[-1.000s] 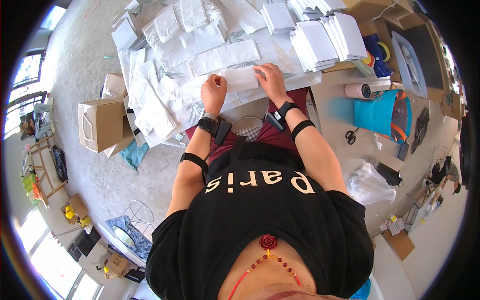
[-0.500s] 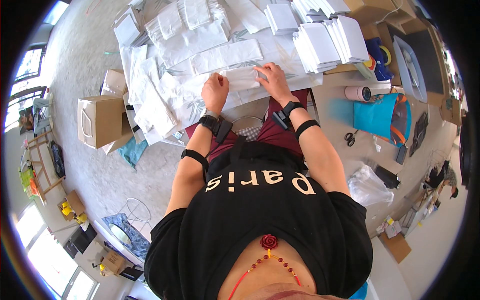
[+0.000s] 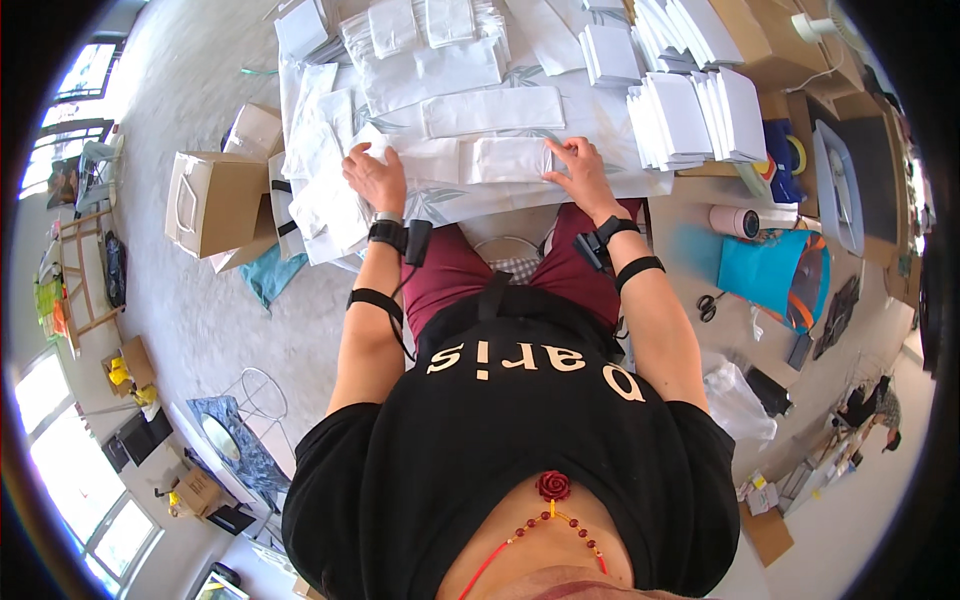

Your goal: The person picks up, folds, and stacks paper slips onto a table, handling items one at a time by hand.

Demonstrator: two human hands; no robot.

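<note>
A thin white strip, folded like a plastic bag (image 3: 510, 159), lies flat across the near edge of the table. At its right end rests my right hand (image 3: 582, 178), thumb and index finger apart and touching the edge. My left hand (image 3: 373, 182) is over the left end, its fingers stretched out beside a rumpled white piece (image 3: 368, 142); whether they touch it I cannot tell. Just beyond lies another flat white strip (image 3: 492, 111). Farther back are white folded pieces in a layered pile (image 3: 430, 75).
Stacks of white folded sheets (image 3: 668, 118) stand at the table's right. Loose white pieces (image 3: 330, 215) cover its left side. Cardboard boxes (image 3: 215, 205) are on the floor at left. To the right are a pink cylinder (image 3: 733, 221), a blue bag (image 3: 765, 270) and scissors (image 3: 708, 306).
My left hand has moved left, away from the strip's middle, and its fingers have opened out. My right hand stays at the strip's right end. The whole view has shifted slightly.
</note>
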